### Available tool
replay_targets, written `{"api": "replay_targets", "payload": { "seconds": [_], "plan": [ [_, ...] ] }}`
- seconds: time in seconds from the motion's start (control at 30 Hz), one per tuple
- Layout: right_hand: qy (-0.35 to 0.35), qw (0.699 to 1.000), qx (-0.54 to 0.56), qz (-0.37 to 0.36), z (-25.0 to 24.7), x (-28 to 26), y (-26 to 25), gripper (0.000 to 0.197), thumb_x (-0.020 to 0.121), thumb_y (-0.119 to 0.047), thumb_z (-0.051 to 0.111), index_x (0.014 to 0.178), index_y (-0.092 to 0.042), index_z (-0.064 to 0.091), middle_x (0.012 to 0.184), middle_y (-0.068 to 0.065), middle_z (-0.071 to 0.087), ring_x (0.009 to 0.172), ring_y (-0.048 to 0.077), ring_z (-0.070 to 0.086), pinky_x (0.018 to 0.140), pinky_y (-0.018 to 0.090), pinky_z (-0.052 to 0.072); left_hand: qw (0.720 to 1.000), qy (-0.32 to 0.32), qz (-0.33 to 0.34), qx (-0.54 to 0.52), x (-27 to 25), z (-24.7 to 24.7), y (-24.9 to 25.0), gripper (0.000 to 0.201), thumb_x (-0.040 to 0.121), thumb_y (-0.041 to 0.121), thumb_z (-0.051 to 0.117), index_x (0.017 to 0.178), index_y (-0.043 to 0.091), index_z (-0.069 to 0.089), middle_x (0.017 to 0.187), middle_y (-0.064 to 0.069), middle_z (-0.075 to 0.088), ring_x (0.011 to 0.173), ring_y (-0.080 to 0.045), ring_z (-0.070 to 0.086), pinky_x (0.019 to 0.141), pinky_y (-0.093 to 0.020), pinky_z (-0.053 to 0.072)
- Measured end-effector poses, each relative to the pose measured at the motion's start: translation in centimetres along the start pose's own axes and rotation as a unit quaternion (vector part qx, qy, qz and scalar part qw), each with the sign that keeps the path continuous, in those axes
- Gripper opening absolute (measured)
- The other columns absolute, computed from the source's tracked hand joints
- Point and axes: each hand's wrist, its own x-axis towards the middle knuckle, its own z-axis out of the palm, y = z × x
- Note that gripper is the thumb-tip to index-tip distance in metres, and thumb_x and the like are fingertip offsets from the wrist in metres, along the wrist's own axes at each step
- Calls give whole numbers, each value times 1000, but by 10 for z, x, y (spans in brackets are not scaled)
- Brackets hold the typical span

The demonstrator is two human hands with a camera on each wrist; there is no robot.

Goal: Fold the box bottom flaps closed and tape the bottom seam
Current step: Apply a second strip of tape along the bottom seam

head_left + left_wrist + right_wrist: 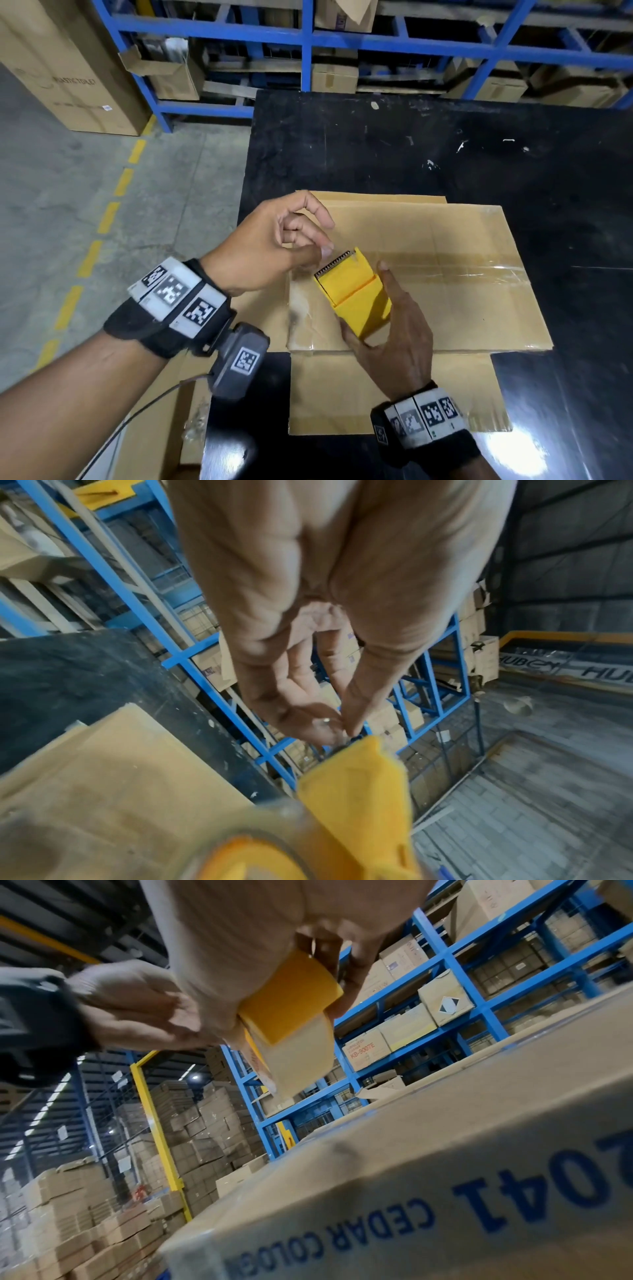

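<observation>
A brown cardboard box (428, 233) lies on the black table (411, 137) with its flaps folded shut. A shiny clear tape strip (479, 270) runs along the seam toward the right edge. My right hand (364, 303) grips a yellow tape dispenser (346, 284) just above the seam's left end, index finger along its side. The serrated blade points up and left. My left hand (325, 240) pinches the tape end at the blade with thumb and fingertips, which the left wrist view shows closed at the dispenser's tip (356, 753). The tan tape roll (294, 1056) hangs under the yellow housing (294, 996).
Blue racks (308, 37) filled with cartons stand behind the table. A concrete floor with a dashed yellow line (102, 219) lies to the left, and a large carton (68, 68) stands at the far left. A cardboard sheet (161, 428) leans by the table's near left side.
</observation>
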Motion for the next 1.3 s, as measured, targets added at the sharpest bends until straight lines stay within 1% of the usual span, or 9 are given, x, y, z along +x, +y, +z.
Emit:
{"api": "replay_targets", "payload": {
  "seconds": [0.07, 0.2, 0.3, 0.43, 0.5, 0.63, 0.9, 1.13, 1.3],
  "plan": [
    [0, 1000, 25, 5, -3, -4, -14, 89, 79, -45, 77, 149, -9, 33, 125, 7, 57, 102, 25, 60, 80, 32, 52, 1000, -14, -9, 19, 18, -7, -13, 28, 88, -7, 74, 103, 13, 63, 86, -8, 77, 79, -18, 71, 76, -35, 59],
    [-8, 996, 60, 66, -3, 4, -37, 87, 82, -38, 78, 153, -23, 30, 131, -2, 52, 105, 17, 57, 71, 29, 51, 996, -78, -10, 51, 51, -15, -31, 24, 93, -6, 68, 105, 14, 63, 88, -7, 73, 81, -8, 70, 73, -22, 54],
    [-26, 994, 52, 92, 4, 18, -41, 77, 85, -33, 76, 151, -23, 38, 130, 2, 57, 108, 14, 55, 71, 37, 56, 992, -106, -15, 62, 76, -26, -44, 25, 94, -8, 66, 102, 15, 61, 89, -10, 73, 81, -7, 70, 78, -29, 55],
    [-43, 989, 51, 131, 18, 39, -55, 72, 86, -37, 69, 150, -25, 37, 137, 0, 56, 111, 18, 57, 78, 35, 52, 989, -125, -31, 71, 113, -43, -59, 28, 89, -8, 69, 97, 16, 56, 91, -16, 75, 90, -23, 69, 86, -50, 51],
    [-47, 987, 32, 150, 23, 50, -59, 72, 86, -40, 68, 149, -27, 35, 131, 4, 60, 100, 25, 62, 72, 37, 51, 988, -129, -31, 82, 131, -50, -63, 28, 88, -2, 73, 96, 16, 53, 97, -26, 75, 91, -24, 69, 85, -48, 53],
    [-72, 984, -4, 162, 27, 64, -66, 69, 87, -46, 63, 147, -27, 36, 115, 6, 63, 84, 30, 65, 63, 38, 51, 989, -96, -32, 109, 172, -75, -76, 32, 92, -12, 65, 91, 15, 50, 104, -39, 68, 71, -11, 67, 73, -36, 56],
    [-142, 964, -54, 218, 51, 81, -74, 72, 81, -47, 62, 145, -34, 32, 92, -2, 55, 68, 25, 62, 57, 31, 34, 978, -96, -84, 163, 222, -100, -119, 27, 91, -12, 66, 92, 14, 55, 75, -1, 74, 64, -6, 68, 68, -32, 57],
    [-179, 951, -76, 242, 65, 100, -75, 67, 83, -48, 57, 143, -32, 31, 84, -3, 47, 71, 27, 63, 58, 34, 39, 975, -121, -84, 164, 240, -100, -142, 29, 90, -11, 69, 91, 17, 62, 70, 7, 76, 83, -25, 69, 82, -43, 58],
    [-182, 952, -70, 237, 67, 103, -77, 66, 82, -44, 58, 142, -29, 36, 81, -3, 50, 66, 26, 62, 56, 35, 44, 972, -171, -80, 137, 246, -108, -137, 22, 87, -3, 77, 101, 12, 69, 83, -1, 79, 89, -23, 73, 79, -33, 61]
  ]
}}
